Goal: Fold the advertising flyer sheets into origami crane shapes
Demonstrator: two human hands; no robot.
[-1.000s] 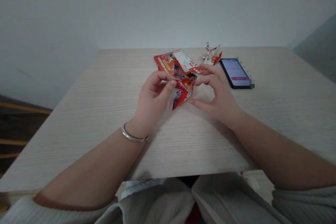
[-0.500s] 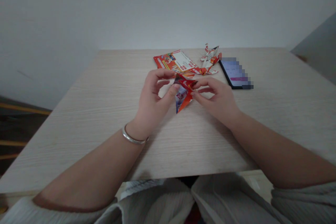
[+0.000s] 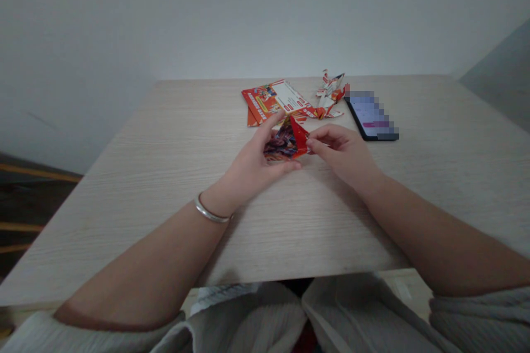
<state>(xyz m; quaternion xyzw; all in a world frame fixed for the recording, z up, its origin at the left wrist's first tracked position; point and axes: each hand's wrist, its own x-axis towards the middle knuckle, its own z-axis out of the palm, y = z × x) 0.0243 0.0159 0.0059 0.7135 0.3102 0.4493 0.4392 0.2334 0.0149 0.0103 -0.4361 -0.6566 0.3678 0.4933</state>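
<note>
A piece of folded printed paper (image 3: 282,142), dark and purple with a red flap, is held between both hands above the table. My left hand (image 3: 259,157) curves around its left side, forefinger along the top edge and thumb below it. The other left fingers are hidden behind the paper. My right hand (image 3: 342,154) pinches the red right corner between thumb and fingers. Beyond the hands lie flat red-and-white printed sheets (image 3: 265,100), one partly over another. Beside them sits a crumpled-looking folded paper shape (image 3: 330,94) in white and red.
A phone (image 3: 370,116) with a lit, partly blurred screen lies at the right, past my right hand. The pale wooden table (image 3: 174,138) reaches back to a plain wall (image 3: 265,16). Its front edge is close to my body.
The paper has been turned, so a dark purple face with a red flap now shows. My left thumb has moved from its front to below it. My right hand still pinches the right corner.
</note>
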